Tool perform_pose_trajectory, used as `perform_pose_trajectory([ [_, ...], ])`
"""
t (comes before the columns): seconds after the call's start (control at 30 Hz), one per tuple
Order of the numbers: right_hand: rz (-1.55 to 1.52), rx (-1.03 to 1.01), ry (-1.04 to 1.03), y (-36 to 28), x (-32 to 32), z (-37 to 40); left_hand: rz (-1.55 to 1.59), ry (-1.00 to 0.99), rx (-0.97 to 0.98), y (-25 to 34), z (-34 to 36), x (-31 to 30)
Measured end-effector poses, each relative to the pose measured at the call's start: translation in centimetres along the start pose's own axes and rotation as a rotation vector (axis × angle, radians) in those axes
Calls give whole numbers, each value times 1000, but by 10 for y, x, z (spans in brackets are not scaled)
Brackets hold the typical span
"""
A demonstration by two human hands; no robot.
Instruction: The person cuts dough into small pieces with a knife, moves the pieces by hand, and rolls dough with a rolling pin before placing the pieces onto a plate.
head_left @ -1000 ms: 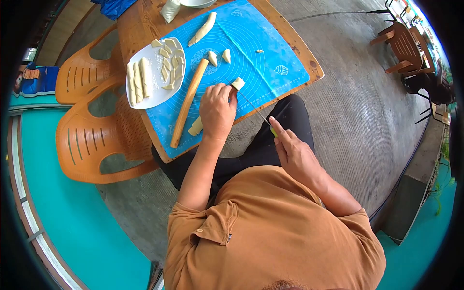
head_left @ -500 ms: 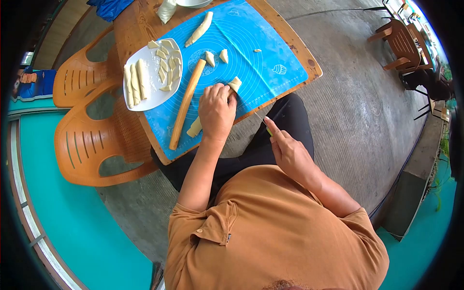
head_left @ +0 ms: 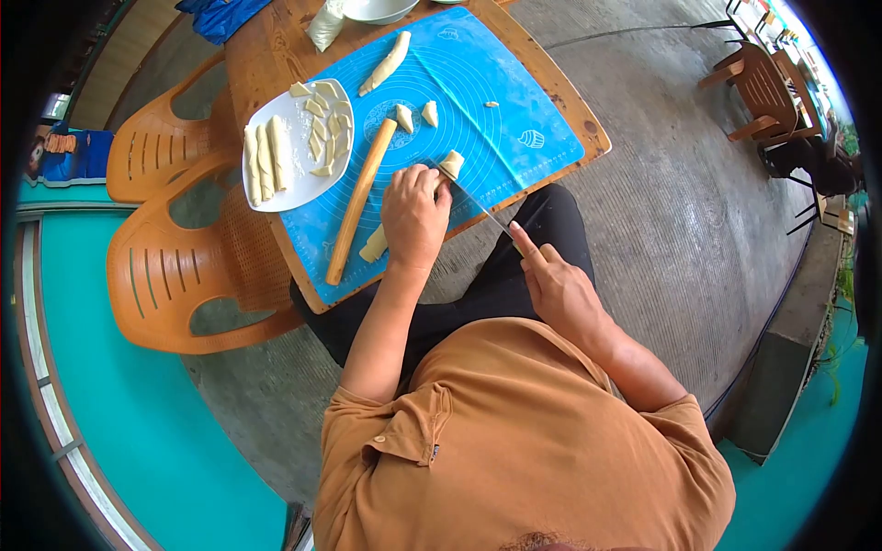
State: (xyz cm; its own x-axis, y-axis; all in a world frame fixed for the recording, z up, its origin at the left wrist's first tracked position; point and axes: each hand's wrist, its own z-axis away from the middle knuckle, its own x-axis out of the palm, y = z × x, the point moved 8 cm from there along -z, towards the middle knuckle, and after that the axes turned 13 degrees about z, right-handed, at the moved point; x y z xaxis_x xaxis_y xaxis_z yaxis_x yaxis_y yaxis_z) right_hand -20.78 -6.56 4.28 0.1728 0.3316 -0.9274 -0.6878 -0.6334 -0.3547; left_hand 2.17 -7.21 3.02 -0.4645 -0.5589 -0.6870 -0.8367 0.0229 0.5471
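My left hand (head_left: 416, 213) is closed on a dough roll (head_left: 375, 244) that lies on the blue mat (head_left: 496, 119) near the table's front edge. Past my fingertips its far end (head_left: 451, 163) shows. In my right hand (head_left: 559, 289) is a knife (head_left: 485, 209), its blade lying across the roll beside my left fingers. A wooden rolling pin (head_left: 360, 200) rests to the left of my left hand. Beyond are two small cut dough pieces (head_left: 430, 114) and a longer dough roll (head_left: 387, 64). The white plate (head_left: 292, 193) holds several dough rolls and many flat cut pieces.
A plastic bag (head_left: 325, 26) and a bowl (head_left: 378, 9) stand at the table's far edge, near a blue bag (head_left: 220, 16). Two orange chairs (head_left: 156, 266) are at the left. A brown chair (head_left: 761, 87) stands at the far right.
The knife in my right hand has come up and left, and its blade is now at the dough roll. My left hand stays on the roll. The view has shifted slightly.
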Motion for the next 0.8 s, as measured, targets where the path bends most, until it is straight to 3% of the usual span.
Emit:
perform_pose_trajectory([
  [0.4, -331, -4, 81, 11, -11, -1, -9, -2, 15, 1, 1, 1],
  [0.47, -420, 96, -32, 13, -15, -1, -2, -18, 10, 3, 0, 0],
  [0.8, -407, -10, -26, -3, -19, 15, 19, -36, -22, -1, 11, -13],
])
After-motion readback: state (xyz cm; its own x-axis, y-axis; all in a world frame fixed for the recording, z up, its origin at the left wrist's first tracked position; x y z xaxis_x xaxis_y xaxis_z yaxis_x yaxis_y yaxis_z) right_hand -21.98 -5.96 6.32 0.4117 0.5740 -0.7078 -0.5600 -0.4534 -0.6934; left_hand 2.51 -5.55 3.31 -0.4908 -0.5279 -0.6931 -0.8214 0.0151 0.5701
